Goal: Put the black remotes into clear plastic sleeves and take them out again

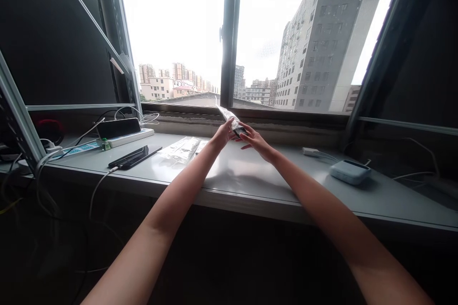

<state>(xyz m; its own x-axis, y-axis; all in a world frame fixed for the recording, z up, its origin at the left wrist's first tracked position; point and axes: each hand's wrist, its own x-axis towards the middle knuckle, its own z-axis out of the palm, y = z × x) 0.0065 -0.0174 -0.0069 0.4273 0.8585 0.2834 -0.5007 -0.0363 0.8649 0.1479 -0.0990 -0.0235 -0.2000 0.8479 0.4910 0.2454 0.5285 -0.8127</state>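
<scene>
Both arms reach forward over a grey window ledge (250, 176). Between the hands is a clear plastic bag (229, 115) with a small dark item (239, 129) in its lower end. My left hand (223, 134) pinches the bag from the left. My right hand (255, 142) closes its fingers on the dark item from the right. The bag's top sticks up toward the window.
More clear plastic packets (181, 147) lie on the ledge to the left, beside a dark phone (130, 157) on a cable. Further left stand a power strip (130, 137) and another phone (118, 127). A small white device (349, 171) with cables sits at right.
</scene>
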